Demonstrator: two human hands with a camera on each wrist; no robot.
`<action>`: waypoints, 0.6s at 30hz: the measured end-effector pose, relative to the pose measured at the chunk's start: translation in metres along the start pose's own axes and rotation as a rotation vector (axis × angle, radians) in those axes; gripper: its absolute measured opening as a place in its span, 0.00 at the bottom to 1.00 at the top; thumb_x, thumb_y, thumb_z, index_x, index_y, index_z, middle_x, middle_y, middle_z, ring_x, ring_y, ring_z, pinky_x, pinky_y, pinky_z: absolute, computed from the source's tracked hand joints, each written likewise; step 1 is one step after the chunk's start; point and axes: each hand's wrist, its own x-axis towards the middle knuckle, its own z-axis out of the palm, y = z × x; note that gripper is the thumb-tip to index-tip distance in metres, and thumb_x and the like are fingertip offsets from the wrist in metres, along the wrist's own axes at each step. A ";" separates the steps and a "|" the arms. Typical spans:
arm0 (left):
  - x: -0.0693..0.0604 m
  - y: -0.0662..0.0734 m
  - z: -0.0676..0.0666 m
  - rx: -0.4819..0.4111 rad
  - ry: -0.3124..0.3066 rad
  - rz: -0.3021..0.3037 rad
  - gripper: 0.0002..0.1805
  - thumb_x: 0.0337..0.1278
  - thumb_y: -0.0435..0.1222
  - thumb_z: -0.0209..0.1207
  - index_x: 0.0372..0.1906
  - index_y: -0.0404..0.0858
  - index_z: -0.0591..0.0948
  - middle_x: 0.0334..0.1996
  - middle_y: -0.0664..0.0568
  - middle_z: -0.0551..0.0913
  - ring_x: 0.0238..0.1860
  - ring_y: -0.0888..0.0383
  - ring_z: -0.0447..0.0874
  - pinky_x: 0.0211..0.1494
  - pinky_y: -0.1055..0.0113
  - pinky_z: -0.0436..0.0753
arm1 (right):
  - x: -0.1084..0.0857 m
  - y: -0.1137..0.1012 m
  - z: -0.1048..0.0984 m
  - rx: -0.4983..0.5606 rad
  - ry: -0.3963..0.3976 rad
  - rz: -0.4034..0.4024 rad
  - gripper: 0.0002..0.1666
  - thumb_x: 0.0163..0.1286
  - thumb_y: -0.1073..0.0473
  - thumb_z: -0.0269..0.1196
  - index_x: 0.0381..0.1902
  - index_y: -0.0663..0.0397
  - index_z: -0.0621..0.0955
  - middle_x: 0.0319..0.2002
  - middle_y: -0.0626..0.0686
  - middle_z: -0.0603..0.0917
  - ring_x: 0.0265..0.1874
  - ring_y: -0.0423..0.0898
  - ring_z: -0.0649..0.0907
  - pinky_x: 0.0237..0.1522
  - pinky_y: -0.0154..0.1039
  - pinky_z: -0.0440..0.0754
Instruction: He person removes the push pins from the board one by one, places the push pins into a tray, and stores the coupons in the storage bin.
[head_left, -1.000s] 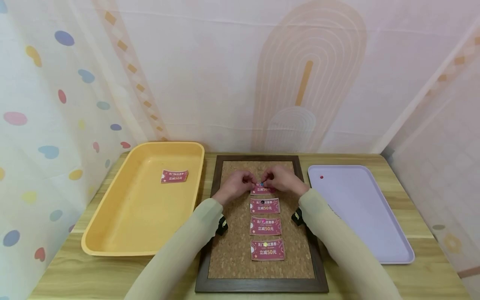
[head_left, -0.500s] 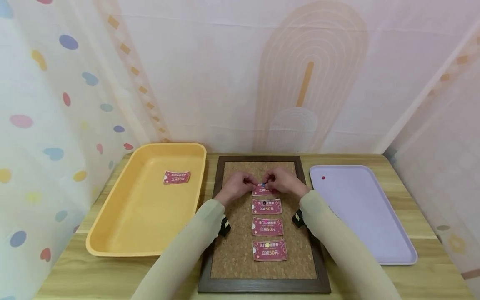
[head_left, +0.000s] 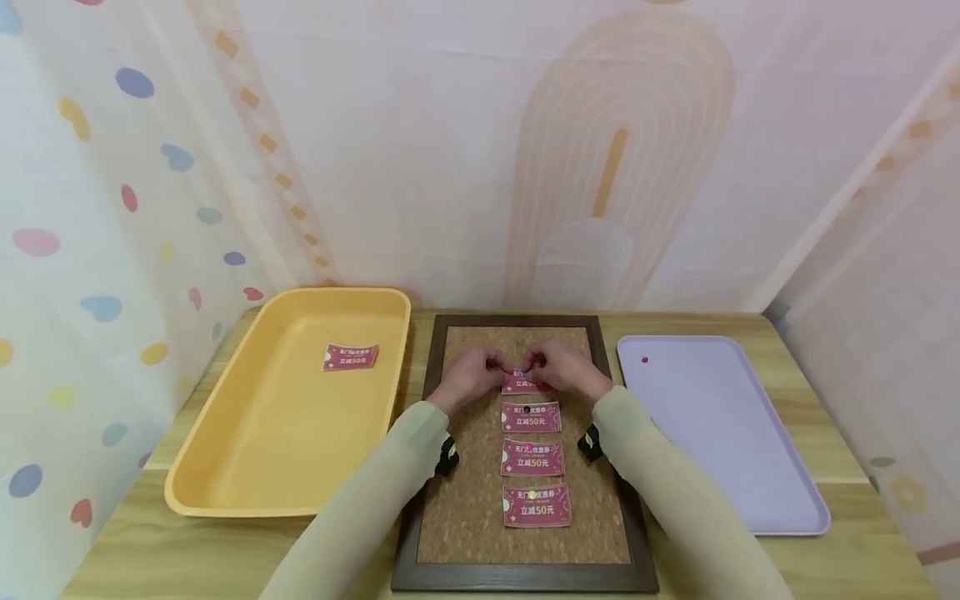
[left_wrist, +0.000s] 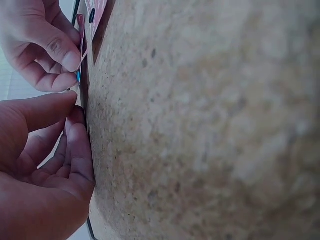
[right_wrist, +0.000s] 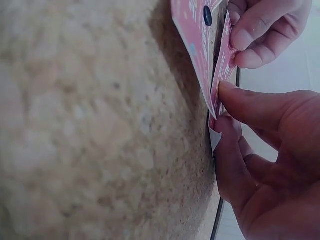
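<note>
Both hands meet at the topmost pink coupon near the upper end of the cork board. My left hand pinches the coupon's upper left edge between thumb and fingertips. On the other side my right hand has thumb and forefinger at a small blue push pin at the coupon's top middle. In the right wrist view the pin is hidden by the fingers. Below lie a coupon with a black pin, one with a pink pin and one with a yellow pin.
A yellow tray at the left holds one loose coupon. At the right, a lilac tray holds a small red pin. A dark wooden frame surrounds the cork. A patterned curtain hangs behind the table.
The hands stay at the top coupon, with only slight shifts of the right fingers at the blue pin. The whole head view sways a little. Trays and lower coupons keep their places.
</note>
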 end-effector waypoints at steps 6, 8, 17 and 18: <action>0.001 0.003 -0.003 -0.008 -0.010 0.000 0.04 0.66 0.30 0.64 0.39 0.36 0.88 0.37 0.50 0.87 0.39 0.56 0.81 0.48 0.62 0.79 | 0.000 0.000 -0.002 0.009 -0.004 0.008 0.02 0.70 0.66 0.67 0.40 0.58 0.85 0.31 0.50 0.83 0.29 0.44 0.78 0.33 0.36 0.75; 0.000 0.003 -0.004 -0.009 -0.018 0.008 0.04 0.66 0.30 0.64 0.39 0.36 0.88 0.36 0.51 0.87 0.39 0.57 0.81 0.46 0.63 0.79 | 0.001 0.001 -0.002 0.015 -0.006 0.011 0.02 0.70 0.67 0.67 0.40 0.59 0.85 0.31 0.50 0.83 0.29 0.43 0.78 0.33 0.36 0.75; -0.003 -0.003 -0.003 -0.026 -0.008 -0.010 0.05 0.66 0.30 0.64 0.41 0.36 0.89 0.40 0.49 0.88 0.42 0.55 0.82 0.51 0.59 0.80 | 0.001 0.000 0.004 0.049 0.000 -0.010 0.04 0.68 0.69 0.66 0.38 0.58 0.84 0.29 0.49 0.81 0.27 0.42 0.77 0.32 0.36 0.74; -0.003 -0.003 -0.003 -0.028 -0.005 -0.011 0.05 0.66 0.30 0.64 0.42 0.35 0.89 0.41 0.48 0.88 0.42 0.55 0.82 0.51 0.59 0.80 | 0.001 0.000 0.004 0.045 0.002 -0.015 0.04 0.68 0.70 0.66 0.38 0.58 0.84 0.28 0.49 0.81 0.26 0.42 0.77 0.32 0.36 0.75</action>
